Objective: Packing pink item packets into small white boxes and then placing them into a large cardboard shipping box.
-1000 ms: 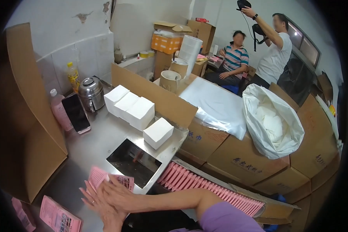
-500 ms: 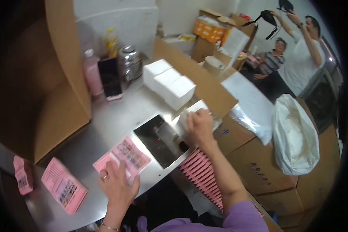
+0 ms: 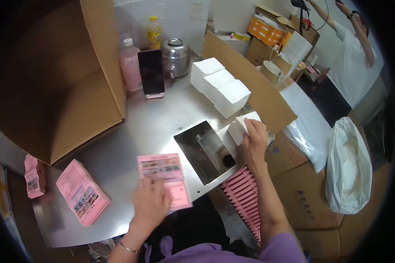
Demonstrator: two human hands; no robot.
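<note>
My left hand (image 3: 151,204) lies with its fingers flat on a pink printed leaflet (image 3: 178,175) at the near edge of the metal table. Right of the leaflet, a rectangular opening (image 3: 195,147) in the tabletop shows a dark inside with a small red light. Past that opening my right hand (image 3: 255,140) grips a small white box (image 3: 238,130), fingers closed over its edge; the palm hides part of it. Behind it stand several more white boxes (image 3: 226,90) in a row. Below my right forearm is a row of folded pink packets (image 3: 241,195).
An open cardboard carton (image 3: 92,101) rises at left, near a thick pink packet (image 3: 83,193) and a crumpled one (image 3: 34,177). A phone (image 3: 152,74), bottles and a metal pot (image 3: 176,59) stand at the back. Brown cartons and a white bag (image 3: 349,166) are at right; a person (image 3: 349,57) stands beyond.
My view has swung left, so things sit further right. The leaflet now lies turned and flatter under my left hand. My right hand stays at the white box, its fingers now over its edge.
</note>
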